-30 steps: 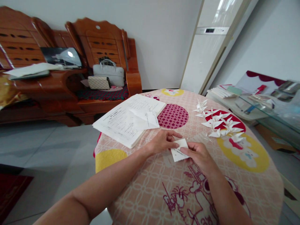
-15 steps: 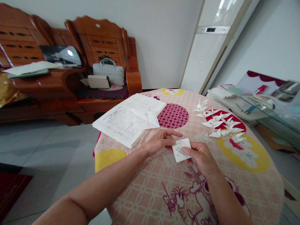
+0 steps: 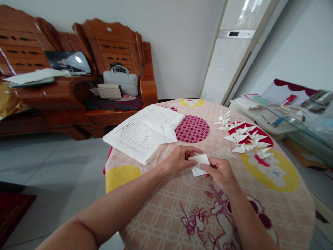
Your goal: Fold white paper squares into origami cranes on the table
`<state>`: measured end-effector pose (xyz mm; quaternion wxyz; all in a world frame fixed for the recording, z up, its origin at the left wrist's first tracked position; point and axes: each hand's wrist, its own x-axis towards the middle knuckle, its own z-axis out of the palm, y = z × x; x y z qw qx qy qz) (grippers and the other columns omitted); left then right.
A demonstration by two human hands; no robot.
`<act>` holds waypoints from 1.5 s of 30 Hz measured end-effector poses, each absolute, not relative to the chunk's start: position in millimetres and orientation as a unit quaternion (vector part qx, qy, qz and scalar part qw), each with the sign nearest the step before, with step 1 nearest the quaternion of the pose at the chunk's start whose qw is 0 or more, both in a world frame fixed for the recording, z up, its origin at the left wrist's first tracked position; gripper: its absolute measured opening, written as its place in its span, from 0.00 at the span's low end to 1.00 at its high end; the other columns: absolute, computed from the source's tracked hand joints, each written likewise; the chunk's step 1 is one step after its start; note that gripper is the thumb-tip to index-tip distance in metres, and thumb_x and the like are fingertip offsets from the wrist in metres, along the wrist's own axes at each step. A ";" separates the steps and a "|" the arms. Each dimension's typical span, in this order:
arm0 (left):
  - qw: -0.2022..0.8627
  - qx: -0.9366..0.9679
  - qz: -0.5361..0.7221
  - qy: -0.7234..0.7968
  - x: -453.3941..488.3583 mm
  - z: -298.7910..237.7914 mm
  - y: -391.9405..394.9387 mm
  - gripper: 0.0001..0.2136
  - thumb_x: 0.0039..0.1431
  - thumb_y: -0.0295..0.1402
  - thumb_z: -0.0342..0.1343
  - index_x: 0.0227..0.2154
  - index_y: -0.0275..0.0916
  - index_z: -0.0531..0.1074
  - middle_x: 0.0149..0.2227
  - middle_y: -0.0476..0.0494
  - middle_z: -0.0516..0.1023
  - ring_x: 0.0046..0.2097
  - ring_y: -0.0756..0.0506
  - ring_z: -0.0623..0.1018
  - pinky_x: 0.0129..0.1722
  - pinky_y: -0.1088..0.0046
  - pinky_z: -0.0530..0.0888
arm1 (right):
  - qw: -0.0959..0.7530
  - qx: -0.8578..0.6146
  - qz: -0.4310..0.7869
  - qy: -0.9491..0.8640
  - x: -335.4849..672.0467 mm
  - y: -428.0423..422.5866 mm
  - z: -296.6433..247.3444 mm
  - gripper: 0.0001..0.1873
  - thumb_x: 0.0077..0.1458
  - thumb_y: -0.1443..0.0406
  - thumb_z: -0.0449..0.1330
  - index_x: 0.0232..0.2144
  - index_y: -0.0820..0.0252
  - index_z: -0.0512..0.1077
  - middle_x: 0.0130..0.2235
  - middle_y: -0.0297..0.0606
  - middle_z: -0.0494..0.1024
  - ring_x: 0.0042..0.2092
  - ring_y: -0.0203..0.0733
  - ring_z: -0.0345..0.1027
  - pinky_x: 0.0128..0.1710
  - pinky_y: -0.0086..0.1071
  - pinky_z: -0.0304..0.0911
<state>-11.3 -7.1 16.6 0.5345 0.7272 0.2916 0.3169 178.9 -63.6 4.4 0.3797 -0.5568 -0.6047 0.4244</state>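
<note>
A small folded piece of white paper (image 3: 199, 169) with printed lines is held between my two hands above the round table. My left hand (image 3: 180, 158) grips its left side, thumb on top and fingers curled behind. On the right side, my right hand (image 3: 220, 171) pinches the paper with the thumb over its face. Several white paper cranes (image 3: 244, 137) stand on the tablecloth (image 3: 166, 215), beyond my right hand. Past my left hand lies a stack of printed sheets (image 3: 132, 135), with a loose creased sheet (image 3: 161, 132) on top.
A wooden chair (image 3: 114, 45) with a grey handbag (image 3: 121, 80) and a quilted purse (image 3: 110, 91) stands behind the table. At the right is a glass-topped stand (image 3: 296, 121) with papers and other items. A tall white air conditioner (image 3: 223, 59) stands by the wall.
My left thumb has come onto the paper's upper left side, and the left fingers have closed in. The paper has tilted, so less of its print shows.
</note>
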 end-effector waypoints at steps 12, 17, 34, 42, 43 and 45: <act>0.096 0.933 0.286 0.195 -16.0 23.7 -3.2 0.11 0.63 0.25 0.46 0.45 0.35 0.70 0.37 0.43 0.76 0.40 0.47 0.74 0.41 0.72 0.70 | 0.409 -0.510 0.072 -0.753 170.7 -65.0 14.0 0.06 0.53 0.71 0.56 0.28 0.59 0.71 0.29 0.39 0.75 0.33 0.41 0.69 0.35 0.31 0.62; 0.025 0.962 0.238 0.129 -17.2 17.8 2.8 0.11 0.66 0.28 0.43 0.36 0.36 0.72 0.32 0.42 0.74 0.37 0.47 0.72 0.41 0.69 0.68 | 0.378 -0.478 0.101 -0.787 172.9 -63.0 11.7 0.03 0.50 0.70 0.62 0.27 0.58 0.71 0.30 0.40 0.75 0.37 0.44 0.68 0.37 0.34 0.63; 0.241 0.928 0.197 0.204 -36.6 -0.3 -22.0 0.05 0.59 0.27 0.53 0.33 0.34 0.73 0.36 0.41 0.76 0.39 0.47 0.75 0.39 0.74 0.69 | 0.236 -0.493 0.221 -0.807 167.0 -67.5 3.9 0.08 0.49 0.75 0.63 0.25 0.59 0.78 0.30 0.36 0.73 0.36 0.40 0.67 0.36 0.32 0.61; 0.326 0.885 0.210 0.257 -35.2 2.4 -16.2 0.06 0.56 0.24 0.54 0.31 0.33 0.75 0.35 0.44 0.77 0.38 0.50 0.75 0.38 0.78 0.68 | 0.243 -0.510 0.258 -0.784 165.7 -65.6 6.9 0.10 0.55 0.74 0.58 0.23 0.61 0.74 0.28 0.34 0.71 0.33 0.37 0.65 0.34 0.29 0.57; 0.328 0.881 0.211 0.266 -34.2 2.8 -15.9 0.06 0.56 0.24 0.53 0.30 0.33 0.76 0.35 0.44 0.77 0.37 0.50 0.75 0.37 0.78 0.68 | 0.239 -0.514 0.256 -0.783 164.7 -65.5 7.9 0.11 0.55 0.74 0.57 0.23 0.61 0.73 0.28 0.34 0.70 0.33 0.36 0.65 0.33 0.29 0.56; 0.332 0.875 0.211 0.283 -31.9 2.9 -15.0 0.06 0.56 0.24 0.53 0.28 0.33 0.75 0.34 0.45 0.77 0.36 0.50 0.75 0.37 0.78 0.67 | 0.232 -0.523 0.252 -0.781 162.6 -65.2 8.9 0.12 0.55 0.74 0.56 0.22 0.62 0.71 0.27 0.34 0.69 0.32 0.36 0.63 0.32 0.29 0.55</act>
